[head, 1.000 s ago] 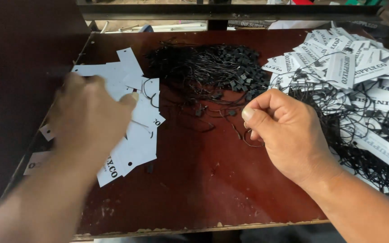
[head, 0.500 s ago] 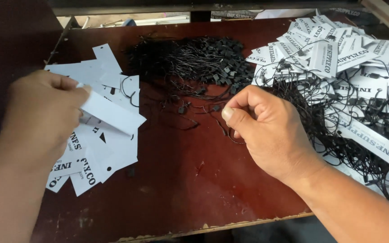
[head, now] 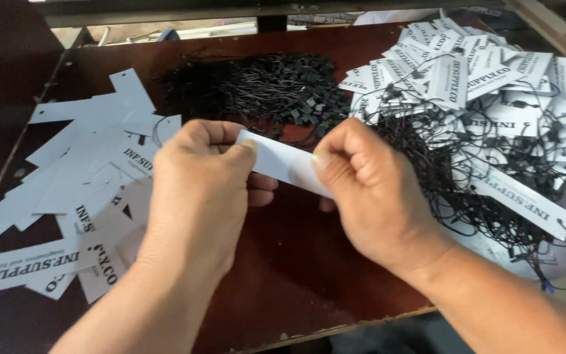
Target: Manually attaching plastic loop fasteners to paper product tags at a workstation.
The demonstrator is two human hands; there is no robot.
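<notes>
Both hands meet over the middle of the dark red table [head: 276, 288] and hold one white card tag [head: 282, 162] between them; the left hand [head: 198, 190] is closed on the tag's left end, with the thumb on top and the fingers curled under; the right hand [head: 368, 190] is closed on the tag's right end in the same pinching way; I cannot tell if a string is also tucked in the right fingers; the tag sits a little tilted, its left end higher, just above the table and not touching it; behind the tag, at the far side of the table, lies a heap of black strings [head: 263, 85]; left of the tag lies a loose pile of plain white tags [head: 86, 177], flat on the table; right of the tag lies a big pile of tags with black strings [head: 486, 105] already looped on them; to do this bit well, I think the hands should hold the tag flat and steady by its ends, keep the fingers off the small hole, and not bend the card; it may also help to keep the tag over the bare table so no loose string catches on it
</notes>
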